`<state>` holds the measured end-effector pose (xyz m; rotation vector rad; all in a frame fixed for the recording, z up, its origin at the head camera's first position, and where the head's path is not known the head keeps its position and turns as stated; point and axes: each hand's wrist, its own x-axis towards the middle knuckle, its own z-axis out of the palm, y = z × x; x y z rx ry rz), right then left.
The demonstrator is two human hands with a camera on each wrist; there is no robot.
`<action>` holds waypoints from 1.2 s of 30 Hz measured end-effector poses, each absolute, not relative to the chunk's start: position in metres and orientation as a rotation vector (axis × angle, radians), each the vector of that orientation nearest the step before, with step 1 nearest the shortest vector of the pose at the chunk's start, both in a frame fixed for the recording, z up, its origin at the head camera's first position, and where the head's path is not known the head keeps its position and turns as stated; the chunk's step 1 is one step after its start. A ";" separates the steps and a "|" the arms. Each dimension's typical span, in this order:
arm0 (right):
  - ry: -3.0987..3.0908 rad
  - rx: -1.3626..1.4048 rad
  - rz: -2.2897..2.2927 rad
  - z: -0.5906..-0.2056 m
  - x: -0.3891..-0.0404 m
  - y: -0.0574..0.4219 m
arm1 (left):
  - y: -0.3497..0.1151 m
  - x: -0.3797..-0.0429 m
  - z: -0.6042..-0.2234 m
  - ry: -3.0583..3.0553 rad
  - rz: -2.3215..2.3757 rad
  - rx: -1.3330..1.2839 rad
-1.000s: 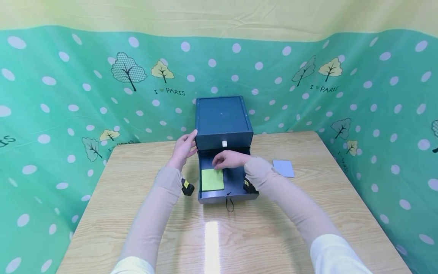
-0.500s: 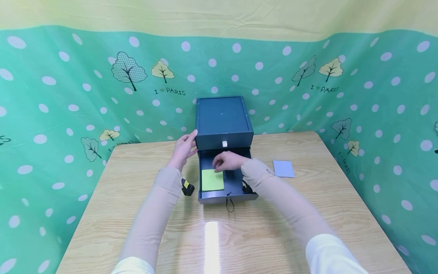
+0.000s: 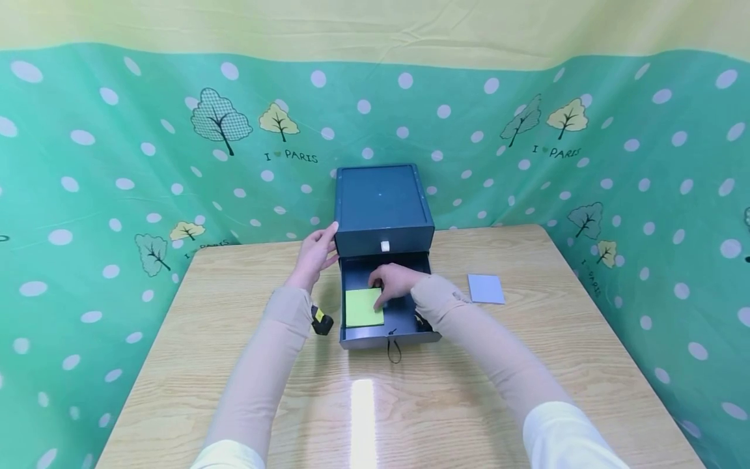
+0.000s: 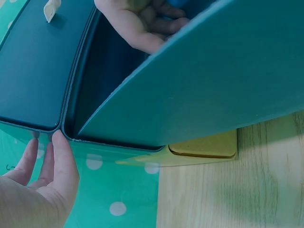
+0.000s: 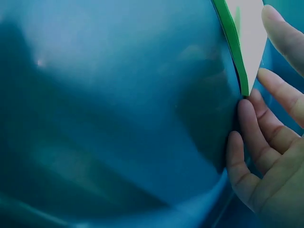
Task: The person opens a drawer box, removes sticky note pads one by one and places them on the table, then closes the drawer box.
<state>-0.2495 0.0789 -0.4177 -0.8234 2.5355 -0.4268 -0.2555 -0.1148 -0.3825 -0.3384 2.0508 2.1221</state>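
A dark blue drawer cabinet (image 3: pixel 383 195) stands at the table's back, its lower drawer (image 3: pixel 363 342) pulled out. In the drawer's left half lies a square yellow-green sticky note pad (image 3: pixel 362 308). My right hand (image 3: pixel 400 280) reaches into the drawer, thumb at the pad's right edge and fingers apart near its far corner. In the right wrist view, spread fingertips (image 5: pixel 247 107) lie at a corner of the pad, whose edge shows green. My left hand (image 3: pixel 313 257) touches the cabinet's left side with extended fingers (image 4: pixel 61 152).
A pale blue sticky note pad (image 3: pixel 486 288) lies on the wooden table (image 3: pixel 246 391), right of the cabinet. A black cord loop (image 3: pixel 394 352) hangs from the drawer front. The upper drawer has a white tab (image 3: pixel 384 246). A yellow lower section (image 4: pixel 204 145) shows beneath the drawer. Polka-dot cloth (image 3: pixel 269 195) surrounds the table.
My right hand has shifted slightly right and toward me; its thumb and fingers have spread apart beside the yellow-green pad. The left hand stays on the cabinet.
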 end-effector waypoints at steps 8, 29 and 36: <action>2.595 -0.823 -0.213 -0.420 -0.246 0.072 | -0.115 -0.255 -0.381 2.040 2.128 -0.351; 2.652 -0.774 -0.101 -0.425 -0.242 0.061 | -0.115 -0.254 -0.384 2.050 2.137 -0.329; 2.599 -0.764 -0.211 -0.425 -0.243 0.061 | -0.115 -0.253 -0.383 2.053 2.129 -0.344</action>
